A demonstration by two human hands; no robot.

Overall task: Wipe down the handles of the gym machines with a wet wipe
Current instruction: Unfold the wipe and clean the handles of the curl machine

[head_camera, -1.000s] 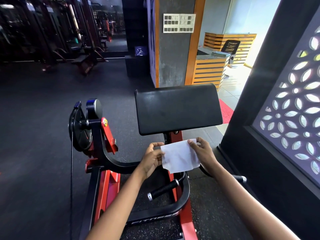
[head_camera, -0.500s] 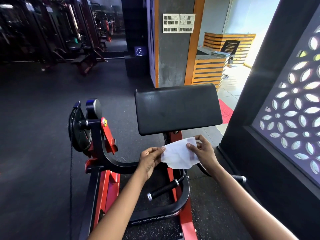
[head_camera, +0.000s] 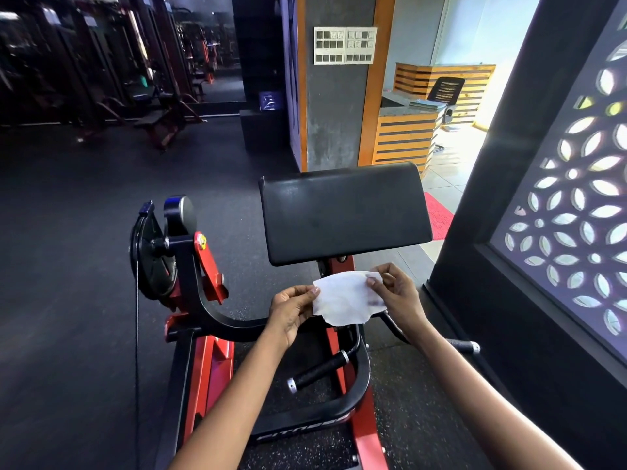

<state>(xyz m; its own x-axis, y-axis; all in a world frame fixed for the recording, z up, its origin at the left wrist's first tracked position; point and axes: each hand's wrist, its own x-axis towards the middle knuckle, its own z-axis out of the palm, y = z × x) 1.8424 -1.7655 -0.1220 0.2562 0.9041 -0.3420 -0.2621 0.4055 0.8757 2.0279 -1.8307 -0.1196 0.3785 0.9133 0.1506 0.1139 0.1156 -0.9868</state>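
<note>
A: Where are the person's arms?

B: Both bare forearms reach forward from the bottom edge and draw toward each other at mid-frame.

A: And the left hand?

B: It is turned thumb-up, its thumb and fingers pinching the left edge of the wet wipe.

A: The right hand?

B: It sits slightly higher, thumb and forefinger pinching the wipe's upper right corner, the other fingers loosely curled behind. The two hands are apart, with the sheet spread between them.
</note>
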